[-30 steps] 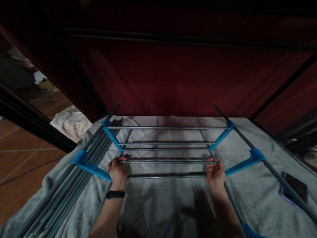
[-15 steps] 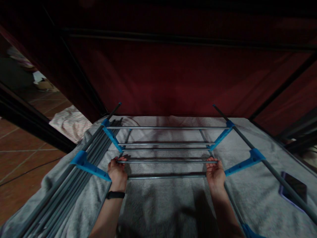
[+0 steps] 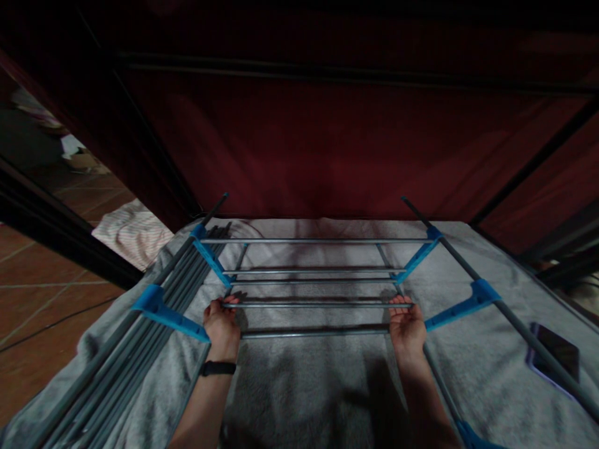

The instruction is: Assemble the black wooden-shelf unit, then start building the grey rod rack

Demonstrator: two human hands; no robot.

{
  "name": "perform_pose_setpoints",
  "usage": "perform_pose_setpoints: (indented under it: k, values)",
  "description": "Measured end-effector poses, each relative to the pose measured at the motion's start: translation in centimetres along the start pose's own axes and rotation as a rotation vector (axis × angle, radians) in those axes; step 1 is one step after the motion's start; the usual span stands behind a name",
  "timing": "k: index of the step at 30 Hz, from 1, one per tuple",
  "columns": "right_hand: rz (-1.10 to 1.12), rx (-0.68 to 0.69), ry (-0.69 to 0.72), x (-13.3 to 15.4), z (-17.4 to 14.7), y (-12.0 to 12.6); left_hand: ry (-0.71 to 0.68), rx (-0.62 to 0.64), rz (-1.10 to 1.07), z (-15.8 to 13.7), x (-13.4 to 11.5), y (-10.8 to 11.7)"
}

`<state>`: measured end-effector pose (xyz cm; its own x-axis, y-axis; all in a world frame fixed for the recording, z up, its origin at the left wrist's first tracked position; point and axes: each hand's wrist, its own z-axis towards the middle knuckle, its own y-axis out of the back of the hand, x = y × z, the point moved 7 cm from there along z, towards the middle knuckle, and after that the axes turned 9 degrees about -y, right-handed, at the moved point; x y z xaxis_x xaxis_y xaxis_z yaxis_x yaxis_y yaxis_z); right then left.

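Note:
A grey metal tube (image 3: 313, 305) runs crosswise between my two hands. My left hand (image 3: 221, 324) is closed on its left end and wears a black wristband. At the right end, my right hand (image 3: 406, 324) grips the same tube with the palm turned up. Both hands are beside blue plastic brackets, the left bracket (image 3: 171, 317) and the right bracket (image 3: 461, 307), which join the side poles of a rack frame. Several crossbars, such as the far crossbar (image 3: 318, 241), span the frame beyond my hands. Another crossbar (image 3: 313, 333) lies just nearer to me.
Several loose grey tubes (image 3: 154, 337) lie in a bundle along the left side. A phone (image 3: 555, 358) rests on the grey blanket (image 3: 510, 399) at the right. Behind the frame stands a dark red panel (image 3: 322, 149). A striped cloth (image 3: 135, 232) lies on the tiled floor (image 3: 51, 280).
Almost nothing differs. Both hands keep hold of the tube, which seems shifted very slightly to the right.

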<state>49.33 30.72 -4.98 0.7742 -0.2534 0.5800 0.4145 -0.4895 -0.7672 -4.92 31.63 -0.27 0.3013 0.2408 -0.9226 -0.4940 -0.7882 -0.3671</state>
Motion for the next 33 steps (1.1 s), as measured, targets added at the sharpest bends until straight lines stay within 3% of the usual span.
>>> perform_pose_setpoints:
  k: [15, 33]
  values:
    - [0.085, -0.072, -0.045, -0.10, 0.07, 0.14, 0.063, -0.055, -0.076, -0.51, -0.53, -0.47]
    - [0.030, 0.027, -0.011, -0.18, 0.50, 0.52, 0.025, -0.038, -0.017, -0.02, -0.07, -0.14]
